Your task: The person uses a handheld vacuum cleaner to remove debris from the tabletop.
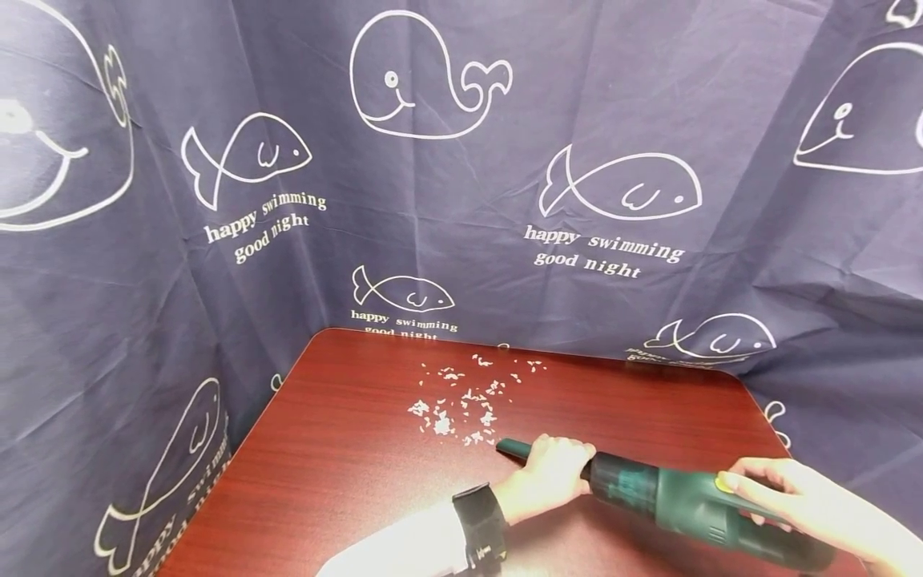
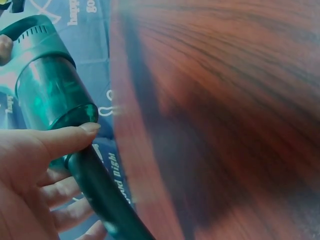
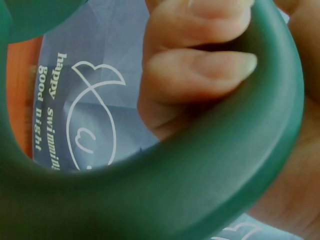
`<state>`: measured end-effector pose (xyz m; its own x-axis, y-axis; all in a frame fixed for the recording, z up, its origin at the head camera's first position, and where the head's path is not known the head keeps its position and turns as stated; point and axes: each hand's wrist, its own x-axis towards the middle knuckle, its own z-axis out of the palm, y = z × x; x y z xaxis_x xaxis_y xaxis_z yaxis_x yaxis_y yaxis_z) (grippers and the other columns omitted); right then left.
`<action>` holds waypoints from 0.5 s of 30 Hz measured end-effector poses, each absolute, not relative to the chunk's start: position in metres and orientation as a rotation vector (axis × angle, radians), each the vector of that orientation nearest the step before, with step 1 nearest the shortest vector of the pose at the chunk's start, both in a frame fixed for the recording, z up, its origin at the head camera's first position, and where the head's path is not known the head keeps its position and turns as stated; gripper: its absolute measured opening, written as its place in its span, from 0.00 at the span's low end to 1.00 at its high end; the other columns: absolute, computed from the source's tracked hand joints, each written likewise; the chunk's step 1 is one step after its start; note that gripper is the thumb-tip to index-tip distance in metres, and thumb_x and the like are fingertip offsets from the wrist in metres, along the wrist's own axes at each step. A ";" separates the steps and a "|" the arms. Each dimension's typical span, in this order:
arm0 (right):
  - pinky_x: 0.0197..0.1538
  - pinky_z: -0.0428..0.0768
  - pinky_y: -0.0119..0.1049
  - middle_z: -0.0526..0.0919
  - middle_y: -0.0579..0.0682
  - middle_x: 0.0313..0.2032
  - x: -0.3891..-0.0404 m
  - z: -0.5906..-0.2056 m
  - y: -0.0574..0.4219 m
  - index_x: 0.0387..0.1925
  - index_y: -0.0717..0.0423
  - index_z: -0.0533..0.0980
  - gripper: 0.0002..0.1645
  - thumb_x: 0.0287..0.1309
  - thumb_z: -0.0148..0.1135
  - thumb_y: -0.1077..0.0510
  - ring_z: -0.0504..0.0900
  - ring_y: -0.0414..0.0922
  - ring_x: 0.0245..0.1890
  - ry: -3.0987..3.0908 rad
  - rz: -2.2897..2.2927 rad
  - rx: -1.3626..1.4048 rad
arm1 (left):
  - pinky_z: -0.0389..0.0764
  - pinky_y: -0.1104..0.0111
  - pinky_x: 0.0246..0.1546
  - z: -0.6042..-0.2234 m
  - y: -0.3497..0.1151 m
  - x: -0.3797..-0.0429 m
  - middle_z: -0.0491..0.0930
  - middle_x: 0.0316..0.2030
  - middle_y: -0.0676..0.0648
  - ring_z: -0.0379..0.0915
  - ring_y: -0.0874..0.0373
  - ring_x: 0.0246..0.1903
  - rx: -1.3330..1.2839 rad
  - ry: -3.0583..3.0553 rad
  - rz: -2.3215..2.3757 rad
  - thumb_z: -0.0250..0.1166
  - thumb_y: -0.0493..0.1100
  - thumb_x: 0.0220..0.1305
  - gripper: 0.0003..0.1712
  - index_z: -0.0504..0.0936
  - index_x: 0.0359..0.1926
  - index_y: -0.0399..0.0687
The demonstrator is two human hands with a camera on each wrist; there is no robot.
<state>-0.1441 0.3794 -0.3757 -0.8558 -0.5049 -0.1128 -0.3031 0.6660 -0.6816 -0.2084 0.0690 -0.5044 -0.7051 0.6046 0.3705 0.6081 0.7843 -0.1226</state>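
Observation:
A green handheld vacuum cleaner (image 1: 685, 497) slants across the front right of the table, held in both hands. My right hand (image 1: 789, 489) grips its looped handle (image 3: 165, 185), the thumb at the yellow button (image 1: 724, 482). At the front, my left hand (image 1: 555, 473) holds the narrow nozzle (image 2: 107, 195), just ahead of the clear dust cup (image 2: 57, 95). In the left wrist view the thumb lies by the cup's front end, with the other fingers behind the nozzle. The nozzle tip (image 1: 508, 447) points at white paper-like scraps (image 1: 442, 425), close to their near right edge.
The scraps lie scattered over the middle and back of the reddish-brown wooden table (image 1: 324, 449). Blue-grey cloth (image 1: 461, 200) with white fish and whale drawings hangs behind the table and along both sides. A black band (image 1: 479, 517) is on the left wrist.

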 end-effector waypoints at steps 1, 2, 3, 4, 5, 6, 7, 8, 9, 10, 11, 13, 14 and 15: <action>0.22 0.72 0.34 0.77 0.36 0.22 -0.144 -0.376 0.379 0.38 0.42 0.80 0.15 0.78 0.49 0.60 0.74 0.36 0.19 2.586 -0.988 -0.653 | 0.67 0.69 0.24 -0.505 0.069 -0.209 0.86 0.31 0.62 0.81 0.66 0.28 -0.916 -2.581 -0.009 0.75 0.72 0.49 0.24 0.82 0.35 0.63; 0.22 0.72 0.34 0.77 0.36 0.22 -0.145 -0.375 0.379 0.38 0.42 0.80 0.16 0.78 0.49 0.60 0.73 0.35 0.19 2.576 -0.993 -0.645 | 0.67 0.69 0.24 -0.504 0.068 -0.210 0.86 0.31 0.62 0.82 0.66 0.28 -0.913 -2.580 -0.008 0.75 0.72 0.49 0.24 0.82 0.35 0.63; 0.22 0.71 0.34 0.77 0.38 0.22 -0.146 -0.376 0.379 0.38 0.43 0.80 0.16 0.78 0.48 0.61 0.73 0.35 0.18 2.567 -1.001 -0.655 | 0.67 0.68 0.24 -0.504 0.067 -0.210 0.86 0.31 0.62 0.82 0.66 0.28 -0.912 -2.582 -0.007 0.75 0.72 0.49 0.24 0.82 0.35 0.63; 0.21 0.71 0.34 0.77 0.39 0.22 -0.146 -0.376 0.379 0.39 0.43 0.80 0.16 0.78 0.48 0.61 0.72 0.34 0.17 2.563 -1.007 -0.665 | 0.67 0.68 0.24 -0.504 0.067 -0.210 0.86 0.31 0.62 0.82 0.66 0.28 -0.909 -2.583 -0.009 0.75 0.72 0.49 0.24 0.82 0.35 0.63; 0.21 0.71 0.33 0.77 0.40 0.22 -0.147 -0.377 0.379 0.39 0.44 0.80 0.16 0.78 0.48 0.62 0.71 0.34 0.17 2.552 -1.017 -0.676 | 0.67 0.68 0.24 -0.503 0.066 -0.211 0.87 0.31 0.62 0.82 0.66 0.28 -0.906 -2.587 -0.010 0.75 0.71 0.49 0.24 0.82 0.36 0.63; 0.21 0.71 0.33 0.77 0.41 0.22 -0.148 -0.377 0.378 0.40 0.44 0.80 0.16 0.78 0.47 0.62 0.70 0.34 0.16 2.543 -1.028 -0.682 | 0.67 0.69 0.24 -0.503 0.066 -0.212 0.87 0.31 0.62 0.82 0.66 0.28 -0.902 -2.590 -0.013 0.76 0.71 0.48 0.24 0.82 0.36 0.63; 0.21 0.71 0.33 0.77 0.41 0.23 -0.148 -0.377 0.377 0.40 0.44 0.80 0.17 0.78 0.47 0.63 0.69 0.33 0.16 2.530 -1.041 -0.677 | 0.67 0.68 0.24 -0.503 0.065 -0.212 0.87 0.32 0.62 0.82 0.66 0.28 -0.900 -2.593 -0.011 0.76 0.71 0.48 0.24 0.82 0.36 0.63; 0.21 0.71 0.33 0.77 0.41 0.23 -0.148 -0.377 0.376 0.39 0.44 0.80 0.16 0.78 0.47 0.63 0.70 0.33 0.17 2.534 -1.041 -0.672 | 0.67 0.68 0.24 -0.503 0.065 -0.213 0.87 0.32 0.62 0.82 0.66 0.28 -0.900 -2.596 -0.011 0.76 0.70 0.48 0.24 0.82 0.36 0.63; 0.21 0.71 0.33 0.77 0.41 0.23 -0.149 -0.377 0.375 0.39 0.44 0.80 0.16 0.78 0.48 0.63 0.70 0.33 0.17 2.543 -1.042 -0.680 | 0.68 0.68 0.24 -0.503 0.064 -0.214 0.87 0.32 0.62 0.82 0.66 0.29 -0.901 -2.599 -0.013 0.77 0.70 0.48 0.24 0.83 0.37 0.63; 0.21 0.71 0.33 0.77 0.40 0.23 -0.149 -0.378 0.374 0.39 0.44 0.80 0.16 0.78 0.48 0.63 0.71 0.33 0.17 2.552 -1.040 -0.681 | 0.68 0.68 0.24 -0.503 0.064 -0.214 0.87 0.32 0.62 0.81 0.66 0.29 -0.899 -2.600 -0.015 0.77 0.69 0.48 0.23 0.82 0.37 0.63; 0.21 0.71 0.34 0.77 0.39 0.23 -0.149 -0.378 0.372 0.39 0.44 0.80 0.16 0.77 0.49 0.63 0.71 0.34 0.17 2.561 -1.039 -0.681 | 0.68 0.68 0.24 -0.503 0.063 -0.215 0.87 0.32 0.62 0.82 0.66 0.29 -0.896 -2.602 -0.016 0.77 0.69 0.48 0.23 0.82 0.37 0.63; 0.22 0.72 0.34 0.77 0.38 0.23 -0.149 -0.378 0.370 0.39 0.43 0.81 0.15 0.77 0.50 0.62 0.72 0.35 0.18 2.592 -1.028 -0.684 | 0.68 0.68 0.24 -0.504 0.062 -0.216 0.87 0.32 0.62 0.82 0.66 0.29 -0.897 -2.602 -0.017 0.77 0.68 0.48 0.23 0.82 0.36 0.63; 0.21 0.72 0.34 0.77 0.38 0.23 -0.149 -0.379 0.370 0.40 0.43 0.81 0.15 0.77 0.50 0.62 0.73 0.36 0.18 2.603 -1.023 -0.697 | 0.68 0.68 0.24 -0.504 0.062 -0.217 0.87 0.32 0.62 0.82 0.66 0.29 -0.897 -2.603 -0.025 0.77 0.68 0.48 0.23 0.82 0.36 0.63; 0.21 0.71 0.34 0.77 0.38 0.23 -0.149 -0.379 0.369 0.40 0.43 0.81 0.15 0.76 0.50 0.63 0.73 0.35 0.17 2.612 -1.020 -0.705 | 0.68 0.68 0.24 -0.505 0.061 -0.217 0.87 0.32 0.62 0.82 0.66 0.29 -0.899 -2.603 -0.030 0.77 0.68 0.48 0.23 0.82 0.36 0.63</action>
<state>-0.1490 0.3692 -0.3790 -0.8519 -0.5209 -0.0541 -0.3462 0.6378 -0.6880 -0.2172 0.0612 -0.5046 -0.7206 0.5900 0.3642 0.5984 0.7945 -0.1033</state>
